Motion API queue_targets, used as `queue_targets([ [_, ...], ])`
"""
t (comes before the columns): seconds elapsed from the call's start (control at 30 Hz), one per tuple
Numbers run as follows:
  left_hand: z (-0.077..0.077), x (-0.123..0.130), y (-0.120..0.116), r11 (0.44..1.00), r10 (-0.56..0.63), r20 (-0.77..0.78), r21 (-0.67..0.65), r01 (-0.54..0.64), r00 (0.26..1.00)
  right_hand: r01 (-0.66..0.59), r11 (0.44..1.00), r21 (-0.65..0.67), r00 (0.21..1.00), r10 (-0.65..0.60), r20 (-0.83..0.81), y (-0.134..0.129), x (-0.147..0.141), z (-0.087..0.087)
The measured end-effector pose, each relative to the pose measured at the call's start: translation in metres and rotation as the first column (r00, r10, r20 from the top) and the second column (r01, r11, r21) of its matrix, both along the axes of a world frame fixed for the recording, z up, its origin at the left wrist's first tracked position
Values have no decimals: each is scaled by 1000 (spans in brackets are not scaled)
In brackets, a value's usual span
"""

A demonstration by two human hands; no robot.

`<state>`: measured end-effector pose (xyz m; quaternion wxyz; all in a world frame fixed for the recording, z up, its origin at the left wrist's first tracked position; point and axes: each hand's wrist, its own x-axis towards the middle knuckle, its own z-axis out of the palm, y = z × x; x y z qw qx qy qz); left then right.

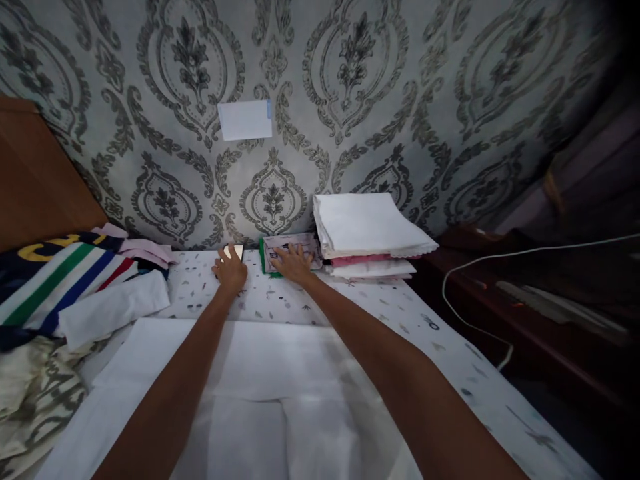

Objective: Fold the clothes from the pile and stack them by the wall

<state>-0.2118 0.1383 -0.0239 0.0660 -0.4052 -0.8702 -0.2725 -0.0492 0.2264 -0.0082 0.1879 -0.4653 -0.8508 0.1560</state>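
**Risk of sliding near the far right corner**

The left hand [231, 270] has bent, slightly parted fingers over a small bright-faced object [236, 252]; I cannot tell if it grips. The right hand [294, 264] spreads its fingers wide on a green-edged packet [274, 244] and seems only to rest there. Both things lie along the far edge of the patterned surface [450, 363]. The folded cloth stack [370, 223] stands at the far right corner, just beside the packet, and its top seems to overhang the right edge. Therefore, a push to the right could tip it, in my judgement.
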Motion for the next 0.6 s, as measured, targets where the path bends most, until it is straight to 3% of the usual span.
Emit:
queue_targets([
  [0.23, 5, -25, -21, 999, 18, 0, 33, -18, 1000, -13, 1000, -3, 998, 13, 68, -3, 0, 3],
  [0.37, 16, -35, -42, 1000, -22, -28, -12, 22, 999, -54, 997, 62, 997, 50, 63, -20, 10, 10],
  [0.5, 22, -42, -88, 975, -207, -13, -83, 205, 978, -193, 976, 100, 981, 189, 50, -64, 51, 9],
  [0.6, 10, -41, -141, 876, -470, -40, -145, 460, 882, -334, 941, 55, 942, 332, 43, -117, 96, -4],
])
